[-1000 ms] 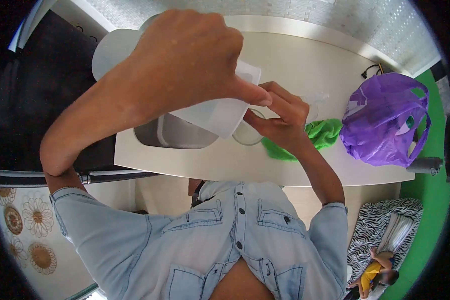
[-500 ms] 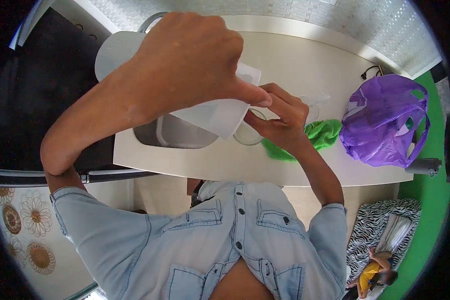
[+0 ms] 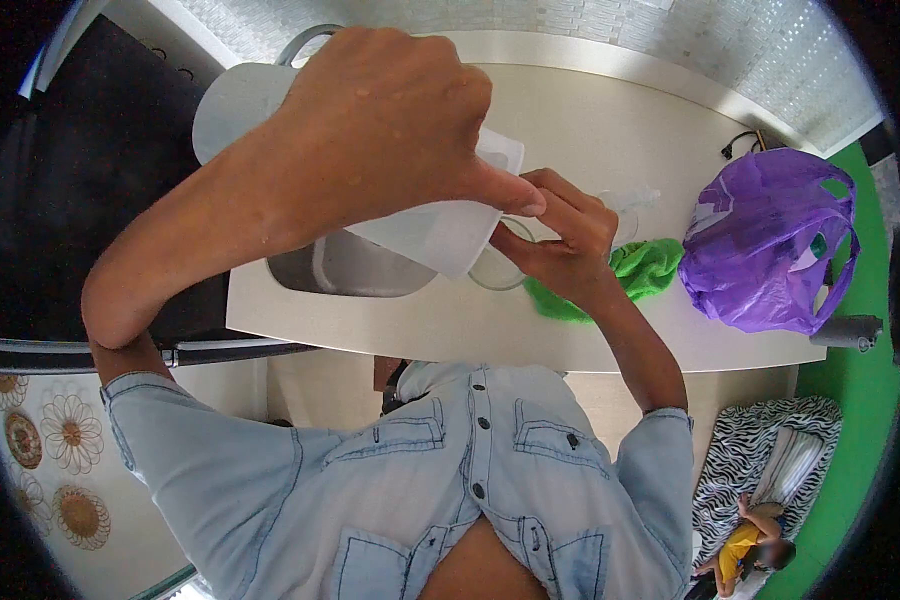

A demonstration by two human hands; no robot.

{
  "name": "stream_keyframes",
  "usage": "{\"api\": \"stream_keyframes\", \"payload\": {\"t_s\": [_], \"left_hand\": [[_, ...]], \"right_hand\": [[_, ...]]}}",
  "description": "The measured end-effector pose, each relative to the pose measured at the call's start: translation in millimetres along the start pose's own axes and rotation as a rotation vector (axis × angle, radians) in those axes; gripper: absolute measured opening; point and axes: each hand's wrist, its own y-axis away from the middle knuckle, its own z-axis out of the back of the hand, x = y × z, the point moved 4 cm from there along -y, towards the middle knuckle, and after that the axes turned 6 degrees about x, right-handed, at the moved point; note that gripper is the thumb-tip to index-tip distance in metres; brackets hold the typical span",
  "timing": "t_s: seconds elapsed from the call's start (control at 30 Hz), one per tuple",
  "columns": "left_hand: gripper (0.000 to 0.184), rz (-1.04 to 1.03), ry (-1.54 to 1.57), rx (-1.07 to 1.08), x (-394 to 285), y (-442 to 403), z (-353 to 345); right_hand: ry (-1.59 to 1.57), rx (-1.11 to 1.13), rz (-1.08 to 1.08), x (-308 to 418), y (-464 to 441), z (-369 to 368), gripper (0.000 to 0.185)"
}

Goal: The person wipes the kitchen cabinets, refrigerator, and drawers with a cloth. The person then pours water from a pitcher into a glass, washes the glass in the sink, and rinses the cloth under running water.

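My left hand (image 3: 380,140) is closed around a translucent white plastic pitcher (image 3: 440,235), held tilted on its side above the counter. Its base points left and its open rim lies to the right, partly covered by my hand. At that rim, my right hand (image 3: 565,235) has its fingers bent and pressed together, touching my left thumb. What those fingers grip is hidden. Just below them shows the round rim of a clear glass (image 3: 497,280), partly covered by the pitcher and my fingers. A bright green cloth (image 3: 645,268) lies on the counter beneath my right wrist.
A metal sink (image 3: 360,272) is set into the white counter (image 3: 370,335), with a curved faucet (image 3: 308,42) behind. A clear object (image 3: 628,210) stands beyond the cloth. To the right sits a purple plastic bag (image 3: 760,240). Another person (image 3: 740,550) is at lower right.
The pitcher and my left hand have shifted very slightly to the right. My right hand stays in the same place.
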Motion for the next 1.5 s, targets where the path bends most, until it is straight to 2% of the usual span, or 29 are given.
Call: {"api": "stream_keyframes", "payload": {"t_s": [0.23, 0.43, 0.53, 0.63, 0.83, 0.93, 1.03, 1.13, 1.23, 1.37, 1.5], "left_hand": [[0.077, 0.002, -0.001, -0.036, 2, 1, -2], [0.074, 0.129, 0.116, 0.061, 13, 5, -5], [0.071, 0.111, 0.136, 0.008, 18, 12, -12], [0.065, 0.203, 0.237, 0.104, 29, 18, -21], [0.047, 0.464, 0.705, 0.119, 65, 46, -64], [0.042, 0.555, 0.783, 0.099, 81, 64, -93], [0.042, 0.628, 0.971, -0.041, 91, 87, -117], [0.055, 0.73, 1.132, -0.319, 92, 109, -138], [0.053, 0.864, 1.253, -0.405, 84, 129, -145], [0.051, 1.056, 1.203, -0.521, 75, 158, -162], [0.05, 1.13, 1.302, -0.711, 56, 202, -148]], "right_hand": [[0.023, 0.016, -0.001, 2, -1, 2, 0.023], [0.017, 0.034, 0.006, 3, -4, 1, 0.024], [0.005, 0.075, 0.003, 4, -6, -2, 0.025], [0.003, 0.131, -0.015, 7, -11, -4, 0.026], [-0.007, 0.274, -0.057, 7, -31, -14, 0.025], [-0.005, 0.376, -0.054, 5, -40, -28, 0.022], [0.018, 0.447, -0.041, 3, -49, -41, 0.019], [0.018, 0.487, -0.049, 2, -60, -56, 0.02], [0.046, 0.512, -0.049, -5, -67, -76, 0.016], [0.023, 0.52, -0.054, -4, -73, -98, 0.019], [-0.002, 0.588, 0.009, 42, -86, -117, 0.02]]}}
